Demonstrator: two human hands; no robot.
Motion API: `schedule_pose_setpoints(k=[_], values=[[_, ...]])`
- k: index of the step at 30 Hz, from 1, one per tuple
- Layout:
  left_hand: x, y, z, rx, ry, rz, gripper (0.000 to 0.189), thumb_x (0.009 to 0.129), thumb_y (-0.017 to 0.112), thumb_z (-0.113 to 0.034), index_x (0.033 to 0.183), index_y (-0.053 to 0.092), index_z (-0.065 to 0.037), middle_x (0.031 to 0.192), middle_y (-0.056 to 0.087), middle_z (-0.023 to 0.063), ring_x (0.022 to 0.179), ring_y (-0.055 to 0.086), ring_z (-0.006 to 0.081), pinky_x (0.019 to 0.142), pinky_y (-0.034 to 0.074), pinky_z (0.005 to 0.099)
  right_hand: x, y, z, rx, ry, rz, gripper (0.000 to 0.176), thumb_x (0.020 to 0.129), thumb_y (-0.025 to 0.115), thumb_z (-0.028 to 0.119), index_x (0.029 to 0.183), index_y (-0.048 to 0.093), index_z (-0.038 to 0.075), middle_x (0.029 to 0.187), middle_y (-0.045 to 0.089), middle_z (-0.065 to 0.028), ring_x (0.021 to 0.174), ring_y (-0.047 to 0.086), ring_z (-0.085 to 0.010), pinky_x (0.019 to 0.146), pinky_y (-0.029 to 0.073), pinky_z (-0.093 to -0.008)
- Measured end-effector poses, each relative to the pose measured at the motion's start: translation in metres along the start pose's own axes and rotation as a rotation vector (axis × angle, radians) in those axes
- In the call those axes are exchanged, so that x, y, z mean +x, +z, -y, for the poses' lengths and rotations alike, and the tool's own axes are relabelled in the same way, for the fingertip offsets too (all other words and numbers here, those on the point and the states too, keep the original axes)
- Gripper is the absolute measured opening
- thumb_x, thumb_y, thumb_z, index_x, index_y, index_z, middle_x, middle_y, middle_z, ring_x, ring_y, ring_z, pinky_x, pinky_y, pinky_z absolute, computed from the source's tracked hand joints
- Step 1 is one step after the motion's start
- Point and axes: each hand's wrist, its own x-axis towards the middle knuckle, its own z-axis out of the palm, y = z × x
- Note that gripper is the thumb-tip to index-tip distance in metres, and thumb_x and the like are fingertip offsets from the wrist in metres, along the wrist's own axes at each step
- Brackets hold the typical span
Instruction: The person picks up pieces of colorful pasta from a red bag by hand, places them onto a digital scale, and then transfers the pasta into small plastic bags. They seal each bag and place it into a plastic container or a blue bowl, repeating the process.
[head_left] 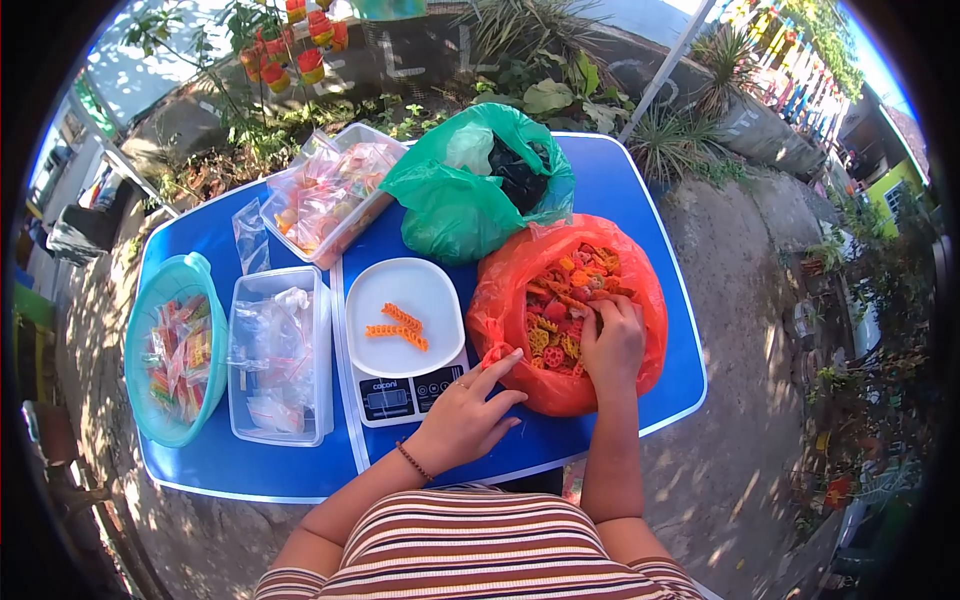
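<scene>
A red plastic bag (650, 345) stands wide open, full of red, orange and yellow dry snack pieces (553, 345), some wheel-shaped and some twisted. My right hand (615, 345) reaches into it, fingers curled down among the pieces, fingertips partly hidden. Beside the bag's left edge, my left hand (468, 420) has its fingers spread and holds nothing; a fingertip is at the bag's knotted corner. A digital kitchen scale (412, 395) carries a white tray (405, 280) with a few orange twisted snack pieces (400, 328) on it. The scale's reading is too small to make out.
On the blue folding table (600, 180) are a green plastic bag (440, 215), a clear tub of packed snacks (330, 195), a tub of empty clear bags (280, 355) and a turquoise basket (178, 425) of filled packets. A loose clear bag (251, 237) lies between the tubs.
</scene>
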Motion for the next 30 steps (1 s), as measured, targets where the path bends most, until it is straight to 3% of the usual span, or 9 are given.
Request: schedule_pose_setpoints(k=[2, 5, 8, 14, 18, 22, 23, 26, 30], values=[[0.000, 0.001, -0.001, 0.007, 0.009, -0.020, 0.036, 0.081, 0.082, -0.016, 0.114, 0.069, -0.011, 0.156, 0.044, 0.0169, 0.125, 0.060, 0.0364, 0.102, 0.051, 0.0428, 0.001, -0.009, 0.010, -0.080, 0.071, 0.050, 0.018, 0.086, 0.072, 0.013, 0.102, 0.074, 0.005, 0.110, 0.069, -0.0085, 0.108, 0.061, -0.0304, 0.093, 0.050, -0.0437], [-0.002, 0.001, -0.001, 0.009, 0.001, -0.022, 0.036, 0.082, 0.082, -0.017, 0.114, 0.070, -0.011, 0.155, 0.044, 0.0175, 0.128, 0.058, 0.0373, 0.104, 0.051, 0.0433, 0.001, -0.012, 0.025, -0.095, -0.063, -0.007, 0.021, 0.085, 0.072, 0.015, 0.105, 0.075, 0.009, 0.116, 0.070, -0.0056, 0.113, 0.059, -0.0280, 0.096, 0.047, -0.0436], [-0.002, 0.002, -0.002, -0.002, 0.009, -0.029, 0.036, 0.081, 0.082, -0.018, 0.115, 0.070, -0.011, 0.155, 0.044, 0.0184, 0.130, 0.057, 0.0382, 0.105, 0.050, 0.0439, -0.002, 0.003, 0.039, 0.168, -0.337, 0.175, 0.024, 0.084, 0.072, 0.018, 0.107, 0.076, 0.013, 0.119, 0.070, -0.0019, 0.117, 0.058, -0.0260, 0.099, 0.043, -0.0465], [0.001, -0.002, 0.002, 0.022, 0.001, -0.042, 0.038, 0.081, 0.082, -0.018, 0.115, 0.070, -0.010, 0.158, 0.040, 0.0211, 0.138, 0.050, 0.0427, 0.110, 0.046, 0.0460, -0.006, -0.006, 0.031, -0.036, -0.271, 0.201, 0.025, 0.083, 0.071, 0.020, 0.106, 0.077, 0.015, 0.115, 0.072, -0.0006, 0.117, 0.058, -0.0251, 0.098, 0.041, -0.0503], [0.006, -0.005, 0.001, 0.061, 0.026, -0.045, 0.038, 0.081, 0.082, -0.019, 0.115, 0.069, -0.010, 0.160, 0.038, 0.0224, 0.142, 0.044, 0.0452, 0.114, 0.043, 0.0476, 0.019, -0.019, 0.039, -0.166, -0.081, 0.243, 0.019, 0.082, 0.072, 0.018, 0.099, 0.076, 0.010, 0.111, 0.072, -0.0051, 0.118, 0.058, -0.0283, 0.097, 0.043, -0.0475], [0.009, -0.003, -0.001, 0.049, 0.025, -0.050, 0.038, 0.081, 0.082, -0.020, 0.115, 0.069, -0.010, 0.160, 0.037, 0.0227, 0.143, 0.043, 0.0451, 0.116, 0.040, 0.0487, 0.043, 0.026, 0.037, 0.007, -0.272, 0.117, 0.035, 0.083, 0.073, 0.022, 0.115, 0.069, 0.009, 0.128, 0.063, -0.0121, 0.128, 0.054, -0.0348, 0.105, 0.042, -0.0524], [0.009, -0.002, -0.001, 0.051, 0.030, -0.051, 0.038, 0.081, 0.082, -0.021, 0.115, 0.069, -0.010, 0.161, 0.036, 0.0228, 0.143, 0.043, 0.0451, 0.117, 0.039, 0.0490, 0.045, 0.030, 0.040, 0.037, -0.277, 0.237, 0.042, 0.084, 0.071, 0.024, 0.123, 0.065, 0.010, 0.138, 0.057, -0.0140, 0.132, 0.051, -0.0359, 0.109, 0.041, -0.0524], [0.011, 0.000, 0.000, 0.068, 0.029, -0.040, 0.038, 0.081, 0.082, -0.022, 0.116, 0.069, -0.010, 0.162, 0.035, 0.0230, 0.143, 0.043, 0.0451, 0.118, 0.038, 0.0497, 0.042, 0.032, 0.034, 0.011, -0.255, 0.407, 0.045, 0.085, 0.070, 0.025, 0.127, 0.065, 0.011, 0.141, 0.056, -0.0144, 0.135, 0.050, -0.0353, 0.112, 0.039, -0.0535], [0.015, 0.000, 0.004, 0.094, 0.020, -0.032, 0.042, 0.081, 0.082, -0.023, 0.118, 0.069, -0.010, 0.164, 0.032, 0.0232, 0.143, 0.042, 0.0458, 0.119, 0.037, 0.0500, 0.017, 0.000, 0.029, -0.083, -0.287, 0.424, 0.053, 0.085, 0.072, 0.031, 0.134, 0.063, 0.014, 0.148, 0.052, -0.0154, 0.137, 0.049, -0.0367, 0.116, 0.033, -0.0561]])
